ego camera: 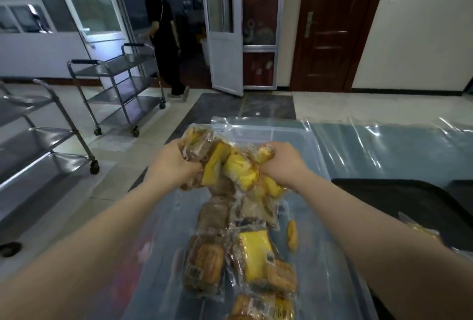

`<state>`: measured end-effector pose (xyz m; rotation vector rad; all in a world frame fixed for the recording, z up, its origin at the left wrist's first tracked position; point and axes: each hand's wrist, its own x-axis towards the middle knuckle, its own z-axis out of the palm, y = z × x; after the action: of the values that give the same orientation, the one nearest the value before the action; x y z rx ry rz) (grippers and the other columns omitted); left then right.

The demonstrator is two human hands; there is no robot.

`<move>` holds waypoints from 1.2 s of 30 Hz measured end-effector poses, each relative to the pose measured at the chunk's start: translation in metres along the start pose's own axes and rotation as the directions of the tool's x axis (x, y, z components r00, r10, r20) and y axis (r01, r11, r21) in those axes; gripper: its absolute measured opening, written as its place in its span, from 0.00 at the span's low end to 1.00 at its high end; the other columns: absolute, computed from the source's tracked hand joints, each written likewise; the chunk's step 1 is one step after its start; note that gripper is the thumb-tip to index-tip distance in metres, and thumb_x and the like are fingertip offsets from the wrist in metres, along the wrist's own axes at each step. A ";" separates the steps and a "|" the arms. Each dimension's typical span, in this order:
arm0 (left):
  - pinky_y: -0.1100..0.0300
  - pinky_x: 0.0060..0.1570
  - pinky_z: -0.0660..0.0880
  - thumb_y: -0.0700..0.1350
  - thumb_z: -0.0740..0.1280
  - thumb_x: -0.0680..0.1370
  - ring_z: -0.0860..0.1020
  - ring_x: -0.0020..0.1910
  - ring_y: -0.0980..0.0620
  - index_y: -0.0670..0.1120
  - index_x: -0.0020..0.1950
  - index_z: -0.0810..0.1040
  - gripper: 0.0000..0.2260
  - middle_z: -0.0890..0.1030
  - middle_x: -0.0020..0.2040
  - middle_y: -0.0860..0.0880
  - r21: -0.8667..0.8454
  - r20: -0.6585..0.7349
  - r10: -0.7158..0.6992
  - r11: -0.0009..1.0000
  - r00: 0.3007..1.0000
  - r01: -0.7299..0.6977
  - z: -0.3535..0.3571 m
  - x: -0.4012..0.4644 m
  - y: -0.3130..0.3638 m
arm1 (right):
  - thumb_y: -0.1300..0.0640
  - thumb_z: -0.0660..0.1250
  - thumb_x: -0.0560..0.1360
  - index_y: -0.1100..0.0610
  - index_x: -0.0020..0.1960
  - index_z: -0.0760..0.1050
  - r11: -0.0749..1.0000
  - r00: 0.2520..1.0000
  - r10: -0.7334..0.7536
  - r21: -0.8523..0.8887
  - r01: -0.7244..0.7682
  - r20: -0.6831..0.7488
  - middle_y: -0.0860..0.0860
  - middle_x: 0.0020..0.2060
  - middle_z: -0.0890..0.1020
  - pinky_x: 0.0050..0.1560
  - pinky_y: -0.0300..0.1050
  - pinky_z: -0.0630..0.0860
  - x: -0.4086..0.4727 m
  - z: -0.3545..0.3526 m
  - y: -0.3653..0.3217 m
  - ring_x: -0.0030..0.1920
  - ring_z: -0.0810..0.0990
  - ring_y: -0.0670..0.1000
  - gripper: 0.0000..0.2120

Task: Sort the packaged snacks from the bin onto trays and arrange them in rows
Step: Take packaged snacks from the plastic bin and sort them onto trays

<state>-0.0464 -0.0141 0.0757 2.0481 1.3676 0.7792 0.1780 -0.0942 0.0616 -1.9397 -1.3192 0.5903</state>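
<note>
Crinkly clear-film packets of yellow and brown snacks [225, 166] hang over the translucent plastic bin [320, 255], left hand [174, 163] and right hand [284, 163] fingers clenched around them; light, slippery, crushable—best gripped by the sealed edges.

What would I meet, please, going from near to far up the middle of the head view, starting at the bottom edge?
Loose packaged snacks in the clear bin → bunch of packs gripped by left hand and right hand → dark floor tiles → open white door.
</note>
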 end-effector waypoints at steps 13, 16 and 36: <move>0.54 0.43 0.76 0.40 0.74 0.69 0.82 0.42 0.53 0.50 0.48 0.80 0.10 0.85 0.41 0.53 -0.530 -0.052 0.003 0.847 0.999 -0.030 0.027 -0.096 0.091 | 0.63 0.74 0.70 0.46 0.46 0.74 0.716 0.978 0.129 0.698 0.024 -0.166 0.48 0.43 0.83 0.32 0.41 0.79 -0.110 -0.118 0.037 0.40 0.83 0.47 0.15; 0.53 0.46 0.76 0.42 0.75 0.69 0.82 0.43 0.54 0.52 0.50 0.79 0.12 0.84 0.43 0.54 -0.535 -0.017 -0.009 0.845 1.000 -0.001 0.056 -0.109 0.117 | 0.61 0.75 0.70 0.46 0.46 0.73 0.670 0.964 0.167 0.741 0.042 -0.206 0.45 0.41 0.82 0.27 0.38 0.77 -0.130 -0.147 0.064 0.35 0.83 0.43 0.15; 0.71 0.29 0.73 0.42 0.76 0.67 0.81 0.35 0.63 0.54 0.43 0.78 0.11 0.83 0.37 0.62 -0.478 0.312 -0.058 0.853 0.948 0.209 0.346 -0.177 0.308 | 0.65 0.74 0.68 0.44 0.49 0.81 0.705 0.914 0.316 0.708 -0.046 -0.255 0.46 0.44 0.86 0.39 0.46 0.82 -0.197 -0.326 0.352 0.44 0.85 0.48 0.18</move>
<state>0.3373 -0.3249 0.0318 1.5568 0.9973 0.6605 0.5457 -0.4545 0.0000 -1.4442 -0.5365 0.6650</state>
